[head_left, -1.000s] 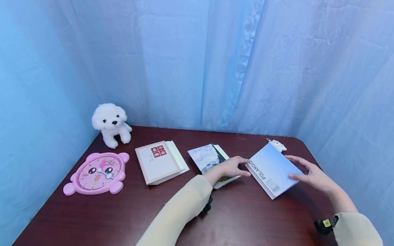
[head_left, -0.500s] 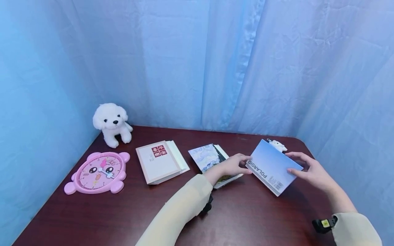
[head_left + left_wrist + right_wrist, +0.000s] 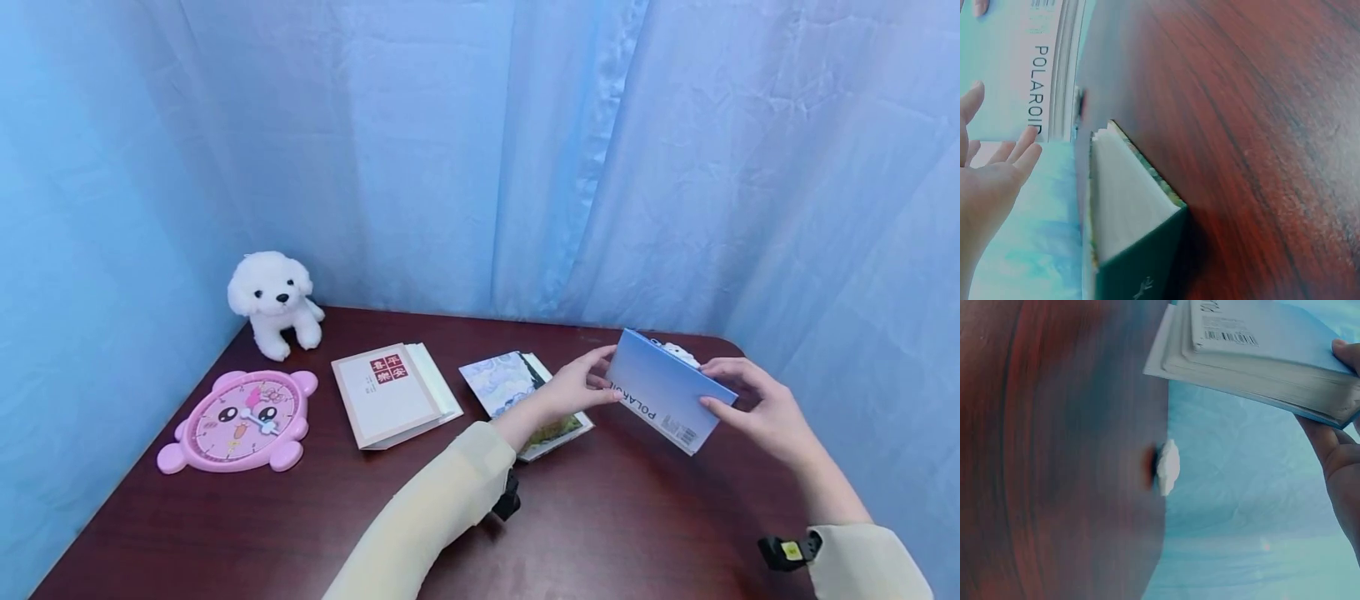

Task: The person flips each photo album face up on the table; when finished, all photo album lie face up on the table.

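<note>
A light-blue hardcover book (image 3: 663,392) marked POLAROID is held tilted above the table. My right hand (image 3: 765,408) pinches its right end, thumb on the front cover and fingers behind. At the left edge my left hand (image 3: 581,387) holds it between thumb and fingers. The page block (image 3: 1260,381) shows in the right wrist view, between the covers. Just below my left wrist lies a painting-covered book (image 3: 558,433), its dark green spine (image 3: 1141,256) visible in the left wrist view. A small white plush charm (image 3: 681,353) is partly hidden behind the blue book.
Left of the painted book stands a cream book (image 3: 386,396) with a red square, slightly agape. A pink bear-shaped toy clock (image 3: 240,421) lies at the table's left, with a white plush dog (image 3: 273,304) behind it. Blue curtains (image 3: 420,167) surround the dark wooden table (image 3: 600,533).
The blue book has risen and tilted up, its front edge lifting off the table and its cover turning toward me. Both hands rose slightly with it; the other things stayed put.
</note>
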The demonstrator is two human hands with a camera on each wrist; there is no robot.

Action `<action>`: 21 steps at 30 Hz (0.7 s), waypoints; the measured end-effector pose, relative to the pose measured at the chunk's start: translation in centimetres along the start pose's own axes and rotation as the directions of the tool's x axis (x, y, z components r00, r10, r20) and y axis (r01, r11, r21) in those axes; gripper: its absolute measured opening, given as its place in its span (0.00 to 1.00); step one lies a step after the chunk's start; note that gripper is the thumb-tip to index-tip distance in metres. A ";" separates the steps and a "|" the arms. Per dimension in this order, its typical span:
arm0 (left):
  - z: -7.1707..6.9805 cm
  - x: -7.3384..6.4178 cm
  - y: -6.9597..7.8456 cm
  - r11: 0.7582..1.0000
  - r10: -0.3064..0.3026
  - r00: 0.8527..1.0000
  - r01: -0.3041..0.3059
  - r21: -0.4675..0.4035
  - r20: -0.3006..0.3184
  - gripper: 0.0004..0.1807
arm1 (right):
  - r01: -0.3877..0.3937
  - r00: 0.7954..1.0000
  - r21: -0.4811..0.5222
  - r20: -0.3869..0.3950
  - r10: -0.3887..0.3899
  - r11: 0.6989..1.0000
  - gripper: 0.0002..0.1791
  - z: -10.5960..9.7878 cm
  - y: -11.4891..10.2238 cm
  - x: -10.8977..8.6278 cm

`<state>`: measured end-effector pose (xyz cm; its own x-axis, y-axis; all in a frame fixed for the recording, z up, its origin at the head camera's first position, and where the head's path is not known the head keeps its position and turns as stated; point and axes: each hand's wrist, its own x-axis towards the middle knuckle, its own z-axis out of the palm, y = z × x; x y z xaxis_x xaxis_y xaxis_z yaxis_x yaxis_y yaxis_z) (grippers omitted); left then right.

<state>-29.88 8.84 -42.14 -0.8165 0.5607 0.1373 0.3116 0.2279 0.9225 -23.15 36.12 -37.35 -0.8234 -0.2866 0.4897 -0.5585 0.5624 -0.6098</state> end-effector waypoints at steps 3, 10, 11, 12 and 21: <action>-0.4 0.0 0.4 1.000 0.020 0.999 -0.021 -0.022 -0.029 0.40 | 0.035 0.999 -0.003 0.006 -0.035 0.999 0.25 0.1 -0.1 0.2; -1.5 0.0 0.8 0.995 0.034 0.998 -0.038 -0.090 -0.046 0.35 | 0.168 0.986 -0.065 -0.001 -0.169 0.984 0.29 0.3 0.1 0.5; -1.7 -0.1 0.9 0.994 0.036 0.998 -0.040 -0.097 -0.047 0.34 | 0.192 0.981 -0.082 -0.005 -0.193 0.978 0.30 0.4 0.0 0.6; -1.9 -0.2 1.2 0.994 0.036 0.998 -0.041 -0.103 -0.049 0.33 | 0.206 0.978 -0.102 -0.005 -0.208 0.973 0.30 0.5 -0.1 0.6; -2.8 -0.3 2.4 0.992 0.046 0.993 -0.059 -0.115 -0.109 0.28 | 0.158 0.987 -0.169 0.045 -0.152 0.973 0.33 1.0 -0.3 0.6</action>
<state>-30.30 6.98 -38.97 -0.8495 0.4803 0.2185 0.3011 0.1011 0.9482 -23.57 35.03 -37.52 -0.7326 -0.4033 0.5483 -0.6561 0.6330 -0.4110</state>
